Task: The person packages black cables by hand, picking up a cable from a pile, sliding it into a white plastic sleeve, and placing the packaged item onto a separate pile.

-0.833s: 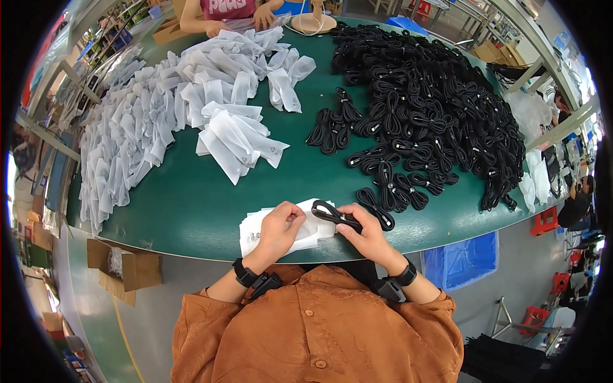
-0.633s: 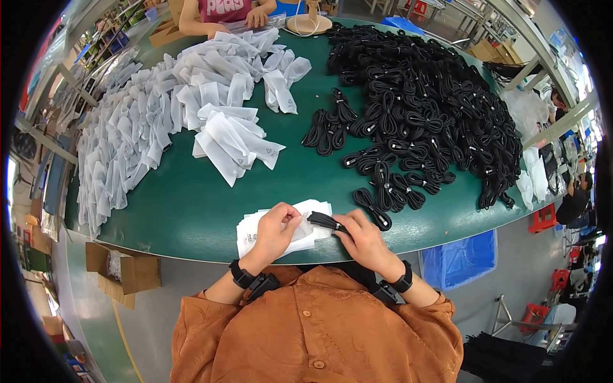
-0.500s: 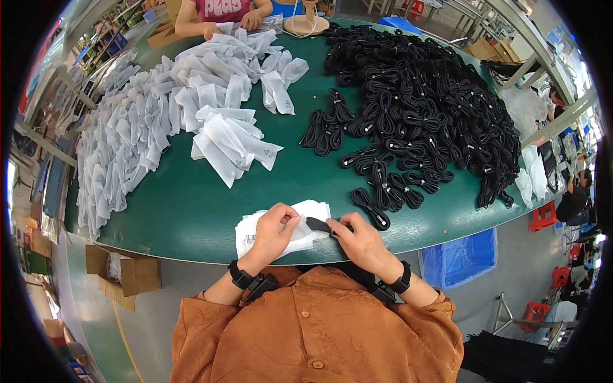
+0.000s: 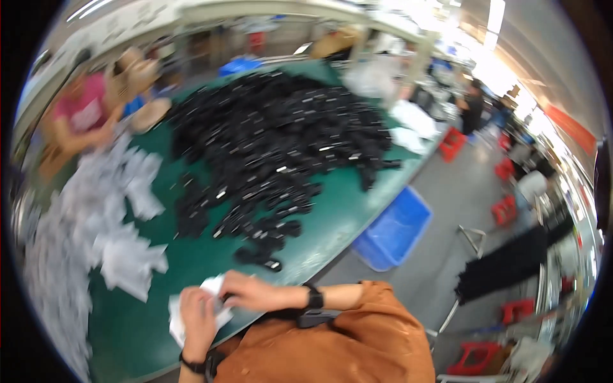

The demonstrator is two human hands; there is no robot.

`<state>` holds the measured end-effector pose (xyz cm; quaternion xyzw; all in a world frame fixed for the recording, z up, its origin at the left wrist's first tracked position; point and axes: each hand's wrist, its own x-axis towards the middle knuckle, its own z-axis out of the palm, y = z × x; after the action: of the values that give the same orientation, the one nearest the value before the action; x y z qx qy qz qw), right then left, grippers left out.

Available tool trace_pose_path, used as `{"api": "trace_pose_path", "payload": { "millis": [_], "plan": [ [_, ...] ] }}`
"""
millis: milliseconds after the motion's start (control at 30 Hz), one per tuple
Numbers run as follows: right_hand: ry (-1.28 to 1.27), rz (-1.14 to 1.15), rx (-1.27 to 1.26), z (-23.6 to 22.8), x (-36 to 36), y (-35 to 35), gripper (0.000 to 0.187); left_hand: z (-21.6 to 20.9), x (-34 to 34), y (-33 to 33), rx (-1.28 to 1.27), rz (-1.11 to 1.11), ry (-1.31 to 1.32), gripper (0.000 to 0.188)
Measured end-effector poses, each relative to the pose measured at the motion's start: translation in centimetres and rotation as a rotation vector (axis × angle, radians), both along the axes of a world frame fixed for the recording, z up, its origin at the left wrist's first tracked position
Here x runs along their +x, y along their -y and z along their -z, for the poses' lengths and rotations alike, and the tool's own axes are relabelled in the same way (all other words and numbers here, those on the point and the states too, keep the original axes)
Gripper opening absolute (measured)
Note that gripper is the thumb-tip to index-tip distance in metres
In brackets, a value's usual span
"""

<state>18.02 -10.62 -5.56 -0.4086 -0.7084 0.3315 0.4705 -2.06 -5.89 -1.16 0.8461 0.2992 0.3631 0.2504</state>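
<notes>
At the near edge of the green table, my left hand (image 4: 197,316) is closed with a white bag pinched in its fingers, over a stack of flat white bags (image 4: 176,322). My right hand (image 4: 249,291) meets it from the right, its fingers closed on a dark cable bundle (image 4: 226,297) at the bag's mouth. Blur and the fingers hide most of the bundle and how far it is inside. Beyond the hands lies a large heap of coiled black cables (image 4: 274,134). Filled whitish bags (image 4: 64,236) are piled to the left, with a smaller clump (image 4: 131,258) nearer me.
The green table (image 4: 198,262) has a curved near edge. A blue plastic bin (image 4: 394,230) stands on the floor to the right. Across the table a person in pink (image 4: 86,112) handles bags. Red stools (image 4: 452,144) and black cloth on a rack (image 4: 504,262) stand farther right.
The view has swung to the right and blurred, so the table and my hands now appear lower left. Both hands remain together over the bag stack, the right one closer to the left.
</notes>
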Motion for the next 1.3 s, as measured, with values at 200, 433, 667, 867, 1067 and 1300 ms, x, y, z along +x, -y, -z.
{"api": "trace_pose_path", "payload": {
  "millis": [200, 433, 667, 867, 1067, 1300],
  "plan": [
    [-0.099, -0.003, 0.243, -6.4, -0.5, -0.8, 0.025, -2.7, -1.3, -2.9, -0.361, 0.062, 0.068, 0.012],
    [-0.381, -0.118, 0.214, -6.2, -0.9, -2.2, 0.031, -4.3, -0.7, -4.2, -0.695, 0.175, 0.331, 0.008],
    [-0.162, -0.054, 0.335, -9.1, -0.2, -1.2, 0.034, -5.2, 0.4, -3.8, -0.908, 0.221, 0.566, 0.016],
    [0.079, 0.079, 0.435, -8.5, -0.5, -1.8, 0.027, -5.1, 1.2, -4.2, -0.921, 0.216, 0.559, 0.026],
    [-0.029, -0.001, 0.528, -8.5, -0.7, -2.9, 0.02, -4.0, 0.6, -4.6, -1.097, 0.311, 0.707, 0.024],
    [0.105, -0.006, 0.572, -8.5, -0.6, -2.4, 0.021, -3.4, 0.1, -4.6, -1.16, 0.242, 0.771, 0.024]
  ]
}}
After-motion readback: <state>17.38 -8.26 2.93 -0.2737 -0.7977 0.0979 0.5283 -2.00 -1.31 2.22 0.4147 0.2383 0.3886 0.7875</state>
